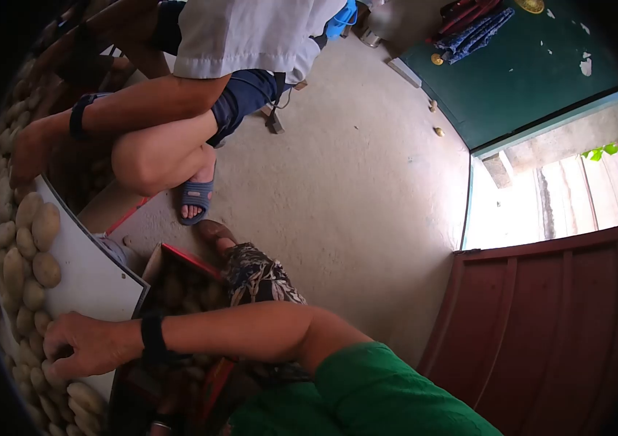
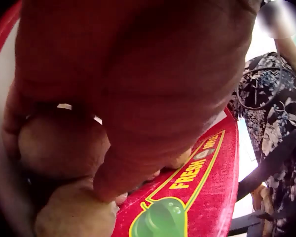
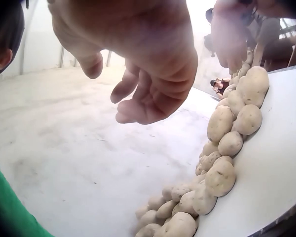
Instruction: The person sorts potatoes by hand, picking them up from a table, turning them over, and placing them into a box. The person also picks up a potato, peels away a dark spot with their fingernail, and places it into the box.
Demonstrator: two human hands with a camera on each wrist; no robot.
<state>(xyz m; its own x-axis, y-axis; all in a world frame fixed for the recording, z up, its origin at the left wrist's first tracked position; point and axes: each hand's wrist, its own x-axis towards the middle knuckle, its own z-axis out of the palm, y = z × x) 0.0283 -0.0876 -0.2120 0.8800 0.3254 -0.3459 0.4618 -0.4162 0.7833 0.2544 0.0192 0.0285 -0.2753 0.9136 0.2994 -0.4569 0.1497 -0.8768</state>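
Note:
My right hand (image 1: 94,345) reaches over the white tabletop (image 1: 94,258), right by a heap of pale potatoes (image 1: 46,270). In the right wrist view its fingers (image 3: 145,106) hang loosely curled with nothing between them, and potatoes (image 3: 221,177) lie in a long pile beside it. My left hand (image 2: 138,84) is down in a red carton (image 2: 212,182) printed with the word FRESH. Its fingers and thumb hold a round potato (image 2: 64,143) from both sides. A second potato (image 2: 79,212) lies against that one. The palm hides part of the carton's contents.
Another person in a white shirt (image 1: 243,36) sits at the same table, a hand (image 1: 33,149) by the potatoes. Under the table edge stands a red-rimmed carton (image 1: 189,261) of potatoes. Past the concrete floor (image 1: 345,182) are a green door (image 1: 512,87) and a dark red panel (image 1: 534,312).

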